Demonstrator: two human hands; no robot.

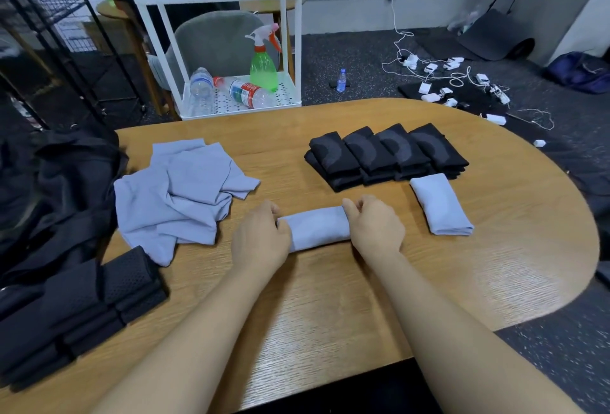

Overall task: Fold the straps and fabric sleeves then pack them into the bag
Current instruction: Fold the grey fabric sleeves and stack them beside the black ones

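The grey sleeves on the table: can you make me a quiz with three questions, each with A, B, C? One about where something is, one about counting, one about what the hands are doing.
1. Where is the unfolded grey pile?
A. On the person's left
B. On the floor
C. On the white cart

2. How many black sleeve stacks stand in the far row?
A. Two
B. Four
C. Seven

3. What are the hands doing?
A. Resting flat on the table
B. Holding a bottle
C. Gripping the ends of a grey sleeve

Answers:
1 A, it lies left of both hands.
2 B, four stand side by side.
3 C, left hand and right hand each curl round one end.
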